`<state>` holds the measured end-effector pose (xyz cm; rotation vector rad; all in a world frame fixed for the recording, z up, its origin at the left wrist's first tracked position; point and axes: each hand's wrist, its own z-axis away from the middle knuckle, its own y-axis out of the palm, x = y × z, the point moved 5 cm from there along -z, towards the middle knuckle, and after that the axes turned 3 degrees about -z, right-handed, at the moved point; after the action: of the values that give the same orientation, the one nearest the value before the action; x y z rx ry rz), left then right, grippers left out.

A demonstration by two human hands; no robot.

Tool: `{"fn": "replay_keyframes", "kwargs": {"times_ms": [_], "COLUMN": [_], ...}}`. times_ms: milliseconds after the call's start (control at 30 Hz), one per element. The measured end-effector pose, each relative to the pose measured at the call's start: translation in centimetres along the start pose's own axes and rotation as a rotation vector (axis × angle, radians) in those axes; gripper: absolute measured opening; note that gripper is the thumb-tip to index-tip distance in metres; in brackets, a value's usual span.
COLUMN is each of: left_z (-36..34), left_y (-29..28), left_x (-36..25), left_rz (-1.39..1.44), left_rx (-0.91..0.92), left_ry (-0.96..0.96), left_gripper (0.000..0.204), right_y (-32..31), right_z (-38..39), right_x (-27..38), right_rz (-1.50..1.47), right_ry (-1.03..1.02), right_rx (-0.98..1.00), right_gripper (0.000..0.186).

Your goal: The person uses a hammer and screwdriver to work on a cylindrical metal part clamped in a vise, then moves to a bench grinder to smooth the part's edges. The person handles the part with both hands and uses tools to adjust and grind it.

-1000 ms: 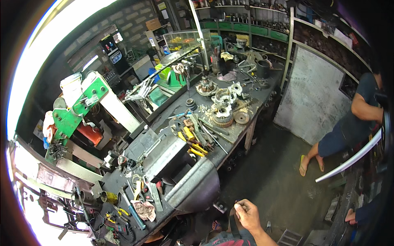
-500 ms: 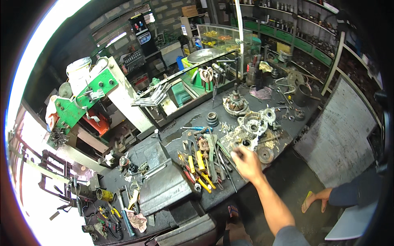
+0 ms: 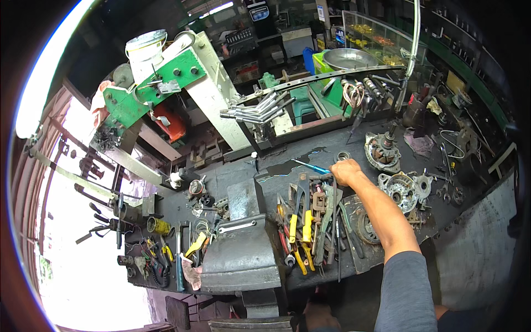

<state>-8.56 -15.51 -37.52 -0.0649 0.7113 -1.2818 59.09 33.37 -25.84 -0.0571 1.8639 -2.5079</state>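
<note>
The right hand [image 3: 345, 171] is low over the dark worktop [image 3: 304, 148], fingers curled at the end of a blue screwdriver-like tool [image 3: 317, 168]; whether they grip it, I cannot tell. That tool lies just left of the hand, its thin end pointing away leftward. Just beyond the hand, a metal ring [image 3: 343, 155] is partly visible. Nearer the body, left of the forearm, is a heap including yellow-handled pliers [image 3: 307, 227]. Right of the hand sits a pale metal housing [image 3: 408, 189]. The left hand is out of view.
</note>
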Motion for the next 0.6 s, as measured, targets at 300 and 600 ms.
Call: {"fn": "replay_keyframes", "kwargs": {"times_ms": [300, 600], "left_z": [1.3, 1.9], "left_y": [0.4, 0.1], "left_x": [2.7, 7.5], "left_rz": [0.067, 0.19], "left_rx": [-0.029, -0.041], "left_ry": [-0.056, -0.082], "left_gripper": [0.027, 0.029], "right_y": [0.6, -5.4], "right_z": [-0.4, 3.0], "right_x": [-0.7, -0.3], "right_rz": [-0.046, -0.131], "right_ry": [-0.011, -0.056], "right_rx": [-0.042, -0.262], "right_gripper": [0.025, 0.038]}}
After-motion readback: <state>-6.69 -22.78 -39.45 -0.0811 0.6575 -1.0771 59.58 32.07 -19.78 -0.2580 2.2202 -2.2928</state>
